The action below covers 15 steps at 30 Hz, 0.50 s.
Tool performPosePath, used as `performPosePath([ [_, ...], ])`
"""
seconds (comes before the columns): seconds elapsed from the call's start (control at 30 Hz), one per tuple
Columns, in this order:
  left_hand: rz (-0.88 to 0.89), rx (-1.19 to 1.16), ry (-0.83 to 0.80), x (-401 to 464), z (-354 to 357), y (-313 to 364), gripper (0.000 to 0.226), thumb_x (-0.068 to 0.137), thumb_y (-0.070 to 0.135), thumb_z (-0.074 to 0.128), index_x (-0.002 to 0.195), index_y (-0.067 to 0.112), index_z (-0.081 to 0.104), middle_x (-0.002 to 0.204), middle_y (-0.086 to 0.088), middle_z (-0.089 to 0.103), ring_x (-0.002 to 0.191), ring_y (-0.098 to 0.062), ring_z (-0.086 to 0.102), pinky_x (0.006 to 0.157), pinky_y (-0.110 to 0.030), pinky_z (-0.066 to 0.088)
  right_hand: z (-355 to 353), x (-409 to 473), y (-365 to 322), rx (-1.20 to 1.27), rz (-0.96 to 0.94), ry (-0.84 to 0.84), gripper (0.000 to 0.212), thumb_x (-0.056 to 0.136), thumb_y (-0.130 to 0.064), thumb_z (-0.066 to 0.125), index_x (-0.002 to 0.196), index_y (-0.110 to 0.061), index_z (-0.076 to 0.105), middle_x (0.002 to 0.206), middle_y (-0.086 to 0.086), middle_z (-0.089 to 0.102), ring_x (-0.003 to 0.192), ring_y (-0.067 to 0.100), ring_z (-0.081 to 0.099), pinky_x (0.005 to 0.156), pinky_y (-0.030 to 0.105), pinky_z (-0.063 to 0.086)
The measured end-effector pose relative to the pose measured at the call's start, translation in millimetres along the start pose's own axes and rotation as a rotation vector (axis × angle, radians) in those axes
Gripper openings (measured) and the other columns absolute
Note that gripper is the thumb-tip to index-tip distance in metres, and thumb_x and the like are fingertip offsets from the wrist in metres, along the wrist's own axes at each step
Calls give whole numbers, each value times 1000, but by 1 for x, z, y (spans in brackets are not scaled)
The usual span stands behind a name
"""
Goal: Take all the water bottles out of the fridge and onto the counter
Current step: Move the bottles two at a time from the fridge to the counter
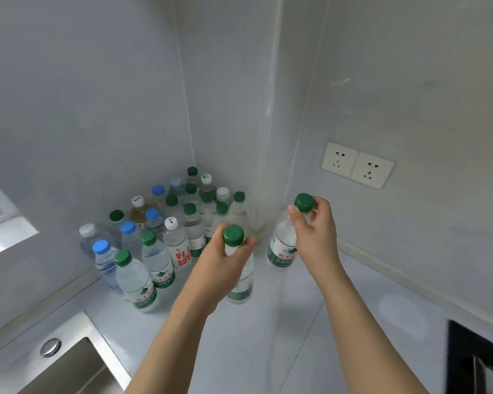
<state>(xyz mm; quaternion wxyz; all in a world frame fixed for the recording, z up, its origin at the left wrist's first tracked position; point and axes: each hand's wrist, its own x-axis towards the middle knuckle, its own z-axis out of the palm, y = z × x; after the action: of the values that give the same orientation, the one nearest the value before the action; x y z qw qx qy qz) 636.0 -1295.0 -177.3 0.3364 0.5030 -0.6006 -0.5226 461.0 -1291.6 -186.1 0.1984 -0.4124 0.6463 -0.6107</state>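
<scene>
Now each hand's grip pinches an upright bottle by its neck, left hand (225,258) and its bottle (239,282) nearer the cluster of bottles (165,223), right hand (315,231) holding its bottle (282,245) just above the tabletop (268,336)

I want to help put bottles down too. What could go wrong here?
The left hand holds its bottle only near the cap, so it might slip or tip. The right hand grips its bottle the same way. Set down carelessly, either could knock over the crowded bottles on the counter.

Green-capped bottles (239,280), blue caps (101,247), white caps (171,223), pale grey counter (268,336).
</scene>
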Motion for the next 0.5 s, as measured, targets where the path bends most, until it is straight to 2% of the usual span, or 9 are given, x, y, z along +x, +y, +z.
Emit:
performPosePath([
  [0.07, -24, 5, 9, 10, -21, -18, 5, 93, 42, 58, 92, 41, 54, 75, 32, 59, 73, -7, 53, 67, -31, 48, 31, 4, 10, -32, 5, -73, 20, 91, -26, 63, 107, -25, 50, 108, -9, 59, 106, 10, 56, 90, 24, 42],
  [0.2, -100, -33, 60, 21, -52, -53, 7, 92, 39, 60, 97, 42, 55, 74, 34, 59, 71, 4, 54, 69, -29, 45, 81, 10, 30, -171, 13, -254, 20, 90, -30, 63, 107, -26, 54, 108, -9, 62, 104, 10, 56, 89, 26, 43],
  [0.33, -169, -71, 117, 22, -72, -88, 6, 92, 38, 61, 95, 38, 56, 74, 30, 59, 72, -1, 53, 73, -31, 47, 121, 12, 48, -288, 19, -396, 21, 88, -29, 66, 105, -26, 56, 108, -8, 64, 104, 10, 58, 88, 27, 45],
  [0.4, -172, -74, 132, 22, -79, -102, 7, 92, 37, 61, 93, 34, 55, 72, 28, 57, 65, 1, 49, 68, -30, 43, 139, 13, 55, -340, 25, -443, 26, 87, -30, 67, 111, -22, 57, 109, -7, 63, 104, 10, 57, 86, 26, 43],
  [0.5, -188, -87, 160, 25, -87, -115, 8, 92, 36, 62, 91, 33, 55, 68, 24, 55, 63, -4, 46, 63, -28, 40, 161, 17, 63, -409, 11, -490, 33, 88, -29, 66, 116, -17, 56, 110, -4, 60, 106, 13, 55, 86, 25, 41],
])
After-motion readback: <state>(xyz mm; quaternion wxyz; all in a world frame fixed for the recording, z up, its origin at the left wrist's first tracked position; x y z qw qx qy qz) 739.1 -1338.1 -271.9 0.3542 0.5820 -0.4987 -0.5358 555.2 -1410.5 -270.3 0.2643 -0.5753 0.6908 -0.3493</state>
